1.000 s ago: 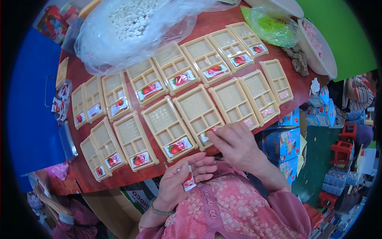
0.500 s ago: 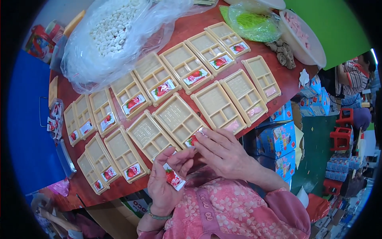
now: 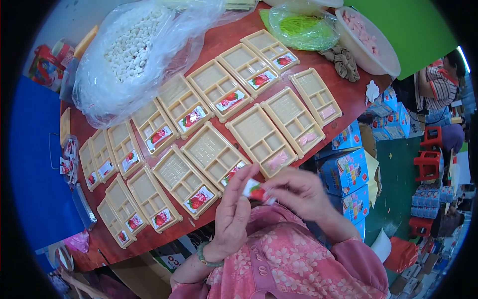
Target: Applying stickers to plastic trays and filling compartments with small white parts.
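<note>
we are holding a strawberry-printed sachet up between our hands, just in front of the near row of cream trays. our right hand, a little blurred, is pinching the sachet's right end between its fingers. our left hand is meeting the other end with its fingers straight and close together — we cannot tell whether it is gripping or only steadying.

on the red table, two rows of divided trays are lying before us. in the near row, the five trays on the left are carrying similar printed sachets, while the three on the right are carrying pink pieces. beyond them, a clear bag of white pieces is sprawling at the upper left — and a white bowl is standing at the upper right, beside a crumpled cloth.
</note>
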Tool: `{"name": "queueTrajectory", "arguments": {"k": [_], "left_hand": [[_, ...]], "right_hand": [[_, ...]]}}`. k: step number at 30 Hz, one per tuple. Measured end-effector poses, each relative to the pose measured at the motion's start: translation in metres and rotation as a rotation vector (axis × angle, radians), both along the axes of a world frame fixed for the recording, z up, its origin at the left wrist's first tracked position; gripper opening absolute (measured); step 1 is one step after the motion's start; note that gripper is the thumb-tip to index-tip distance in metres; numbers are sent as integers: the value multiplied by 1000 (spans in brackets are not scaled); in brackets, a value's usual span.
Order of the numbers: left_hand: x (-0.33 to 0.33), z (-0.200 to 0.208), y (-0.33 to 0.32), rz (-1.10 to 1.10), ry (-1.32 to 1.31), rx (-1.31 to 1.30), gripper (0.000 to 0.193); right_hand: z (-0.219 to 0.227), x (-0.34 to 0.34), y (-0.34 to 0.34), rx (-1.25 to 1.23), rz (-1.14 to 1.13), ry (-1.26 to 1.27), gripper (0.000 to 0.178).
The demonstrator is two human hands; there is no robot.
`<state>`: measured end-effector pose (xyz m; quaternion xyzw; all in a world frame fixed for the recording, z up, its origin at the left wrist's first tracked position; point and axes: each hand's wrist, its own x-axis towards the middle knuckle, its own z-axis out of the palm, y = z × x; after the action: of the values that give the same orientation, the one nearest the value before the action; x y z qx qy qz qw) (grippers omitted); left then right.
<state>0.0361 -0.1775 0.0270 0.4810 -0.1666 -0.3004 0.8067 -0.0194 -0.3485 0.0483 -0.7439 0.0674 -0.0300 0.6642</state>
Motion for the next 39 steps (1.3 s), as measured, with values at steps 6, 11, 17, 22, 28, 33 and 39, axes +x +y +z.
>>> {"name": "queueTrajectory", "arguments": {"k": [6,11,17,22,28,33,39], "left_hand": [[11,12,12,71,-839,576,47],[11,2,-2,-29,-1178,751,61],[13,-13,-6,-69,-1386,820,51],[7,-20,-15,52,-1493,828,43],[3,-23,-11,96,-1446,860,48],[24,10,36,29,-1212,606,50],[144,43,217,534,-1316,1205,28]], "right_hand": [[7,20,-49,-529,1,-66,13],[3,38,-57,-599,108,-94,6],[8,56,-53,-800,244,-67,6],[9,53,-43,-786,212,-97,8],[-11,47,-33,-835,125,-213,11],[-7,46,-29,-830,46,-277,10],[-11,32,-22,-894,82,-140,14]]}}
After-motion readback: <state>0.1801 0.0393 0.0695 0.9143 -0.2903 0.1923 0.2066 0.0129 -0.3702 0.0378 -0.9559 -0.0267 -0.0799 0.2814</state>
